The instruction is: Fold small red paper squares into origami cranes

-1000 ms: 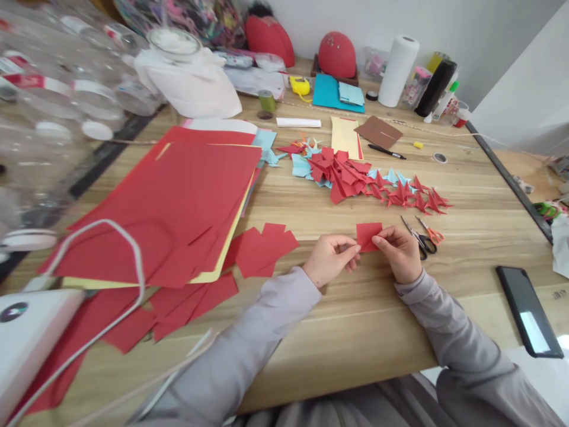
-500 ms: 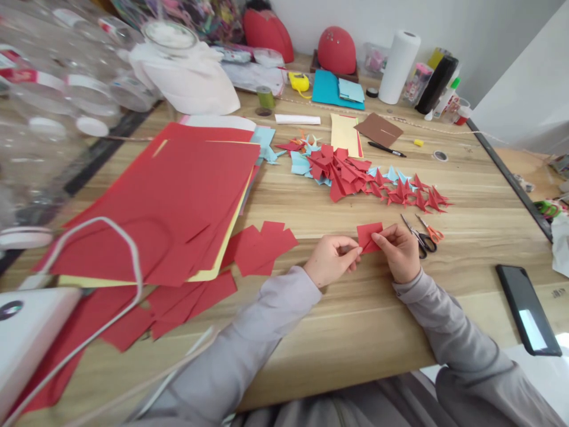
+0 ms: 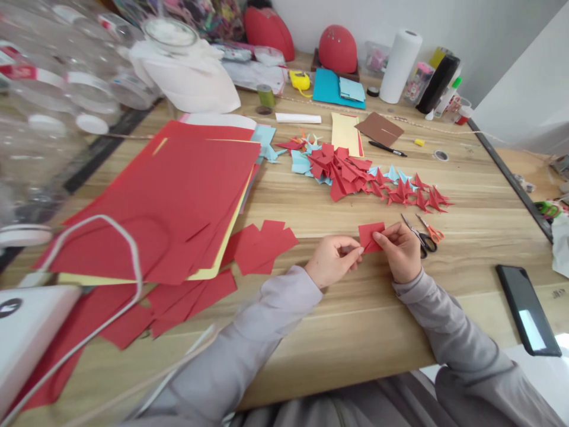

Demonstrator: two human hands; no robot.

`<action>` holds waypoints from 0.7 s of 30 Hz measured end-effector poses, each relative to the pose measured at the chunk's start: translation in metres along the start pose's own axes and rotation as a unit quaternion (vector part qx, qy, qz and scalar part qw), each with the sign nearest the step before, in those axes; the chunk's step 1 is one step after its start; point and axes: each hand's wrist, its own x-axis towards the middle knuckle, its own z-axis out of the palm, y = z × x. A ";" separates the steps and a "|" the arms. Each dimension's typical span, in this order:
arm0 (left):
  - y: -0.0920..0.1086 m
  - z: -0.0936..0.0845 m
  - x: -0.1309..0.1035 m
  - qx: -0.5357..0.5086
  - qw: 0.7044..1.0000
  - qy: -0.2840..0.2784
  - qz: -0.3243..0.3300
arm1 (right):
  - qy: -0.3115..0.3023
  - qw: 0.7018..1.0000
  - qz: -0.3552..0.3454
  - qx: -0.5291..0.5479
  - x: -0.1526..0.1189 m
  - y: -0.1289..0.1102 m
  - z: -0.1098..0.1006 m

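A small square piece of red paper [image 3: 370, 232] is between the two hands, in front of the person, closer to the near edge of the pale wood-grained tabletop [image 3: 338, 350] than to the far one. A slanting line crosses the lower part of the paper; whether the paper touches the surface cannot be told.

The paper lies just beyond the fingertips of the left hand [image 3: 332, 260], to that hand's right. The left hand is mostly closed, fingers curled, with thumb and forefinger pinching the lower left corner of the paper. The right hand [image 3: 400, 252] is on the other side, its thumb pressed flat over the paper's right part and its fingers bent behind, so the sheet is gripped there too. How the hidden fingers of the right hand sit cannot be seen.

Just beside the right hand, toward the right edge of the surface, are black-handled metal scissors [image 3: 429, 243] and smaller orange-handled scissors [image 3: 436, 235]. Beyond the hands, toward the far edge, lies a heap of folded red paper pieces [image 3: 342, 172], with pointed red paper shapes [image 3: 402, 191] trailing from it toward the right edge. Toward the left edge, loose flat red paper pieces [image 3: 262, 249] lie beside a stack of large red paper sheets [image 3: 178, 201]. A black rectangular phone [image 3: 527, 311] lies near the near right corner.
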 end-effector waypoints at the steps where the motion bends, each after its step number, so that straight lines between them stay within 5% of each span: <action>1: 0.000 0.000 0.000 0.001 1.000 -0.001 0.000 | -0.001 1.000 0.000 0.006 0.000 0.000 0.000; 21: 0.000 -0.001 0.001 -0.017 1.000 -0.020 -0.009 | -0.042 0.998 -0.001 0.048 0.001 0.000 -0.001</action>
